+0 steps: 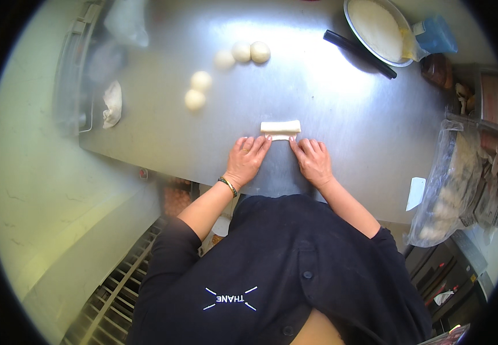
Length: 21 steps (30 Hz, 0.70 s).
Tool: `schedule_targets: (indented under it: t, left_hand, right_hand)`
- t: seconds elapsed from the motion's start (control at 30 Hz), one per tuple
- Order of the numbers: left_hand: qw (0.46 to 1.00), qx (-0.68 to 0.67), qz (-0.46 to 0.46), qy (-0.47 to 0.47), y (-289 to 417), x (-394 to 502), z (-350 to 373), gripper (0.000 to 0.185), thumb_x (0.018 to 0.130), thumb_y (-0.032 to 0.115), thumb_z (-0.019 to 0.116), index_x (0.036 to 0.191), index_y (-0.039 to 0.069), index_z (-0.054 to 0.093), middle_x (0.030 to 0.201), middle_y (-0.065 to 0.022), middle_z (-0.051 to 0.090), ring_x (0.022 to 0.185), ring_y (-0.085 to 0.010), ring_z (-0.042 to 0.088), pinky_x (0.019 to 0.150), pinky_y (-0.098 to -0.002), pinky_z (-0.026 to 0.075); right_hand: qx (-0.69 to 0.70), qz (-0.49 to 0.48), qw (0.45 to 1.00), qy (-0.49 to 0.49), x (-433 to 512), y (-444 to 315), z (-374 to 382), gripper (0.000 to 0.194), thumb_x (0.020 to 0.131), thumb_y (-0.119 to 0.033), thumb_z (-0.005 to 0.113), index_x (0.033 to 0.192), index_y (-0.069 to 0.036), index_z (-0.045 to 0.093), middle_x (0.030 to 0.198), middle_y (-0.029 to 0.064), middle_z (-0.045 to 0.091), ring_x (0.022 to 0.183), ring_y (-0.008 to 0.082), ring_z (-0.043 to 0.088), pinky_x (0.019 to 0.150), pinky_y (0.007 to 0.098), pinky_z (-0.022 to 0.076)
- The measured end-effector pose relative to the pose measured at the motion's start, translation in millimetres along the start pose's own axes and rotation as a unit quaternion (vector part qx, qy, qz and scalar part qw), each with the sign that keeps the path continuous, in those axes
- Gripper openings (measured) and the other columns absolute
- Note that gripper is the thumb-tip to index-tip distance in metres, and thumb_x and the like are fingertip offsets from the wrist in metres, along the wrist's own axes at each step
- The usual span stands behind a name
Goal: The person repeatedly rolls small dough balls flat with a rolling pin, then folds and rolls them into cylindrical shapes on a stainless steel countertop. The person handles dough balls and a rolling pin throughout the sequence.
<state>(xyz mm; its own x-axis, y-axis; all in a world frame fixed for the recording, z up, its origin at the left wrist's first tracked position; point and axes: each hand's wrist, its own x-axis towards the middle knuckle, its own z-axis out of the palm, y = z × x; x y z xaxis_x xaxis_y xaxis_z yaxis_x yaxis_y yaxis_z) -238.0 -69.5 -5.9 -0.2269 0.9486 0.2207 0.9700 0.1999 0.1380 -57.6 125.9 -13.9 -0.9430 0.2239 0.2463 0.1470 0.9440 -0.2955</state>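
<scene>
A small sheet of pale dough (280, 126) lies on the steel worktop (292, 92) in front of me. Its far part is folded over into a thick roll, while a thin flap sticks out on my side. My left hand (247, 159) has its fingertips on the flap's left near corner. At the right near corner, my right hand (313, 160) holds the flap in the same way. The undersides of the fingertips are hidden. Beyond my left hand sit two touching dough balls (198, 90), with three more dough balls (242, 52) farther back.
A black rod (360, 54) leans by a metal bowl (348, 19) of white powder or grain at the back right. A white scraper-like blade (416, 194) and a clear plastic bag (447, 185) lie at the right edge. A dough scrap (112, 105) rests far left.
</scene>
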Motion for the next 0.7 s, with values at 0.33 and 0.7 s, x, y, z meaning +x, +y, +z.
schedule_targets:
  t: [0.33, 0.7]
  left_hand:
    - [0.993, -0.031, -0.04, -0.108, 16.0, -3.3, -18.3, 0.049, 0.088, 0.011, 0.072, 0.137, 0.005, 0.074, 0.105, -0.0076, 0.063, 0.1, -0.0259, 0.06, 0.089, -0.0427, 0.048]
    - [0.989, -0.053, -0.105, -0.093, 42.8, 21.0, -14.2, 0.065, 0.088, 0.013, 0.075, 0.151, 0.008, 0.065, 0.108, -0.0066, 0.064, 0.101, -0.0261, 0.062, 0.087, -0.043, 0.048]
  right_hand:
    - [0.018, 0.096, 0.989, -0.111, -2.3, -22.7, -9.0, 0.042, 0.086, -0.01, 0.075, 0.128, -0.007, 0.081, 0.091, 0.0056, 0.063, 0.089, 0.026, 0.065, 0.082, 0.0435, 0.0439]
    - [0.014, 0.06, 0.991, -0.116, 10.5, -41.4, 4.5, 0.064, 0.091, -0.012, 0.071, 0.152, 0.004, 0.063, 0.093, 0.0089, 0.072, 0.087, 0.0271, 0.069, 0.086, 0.0437, 0.0468]
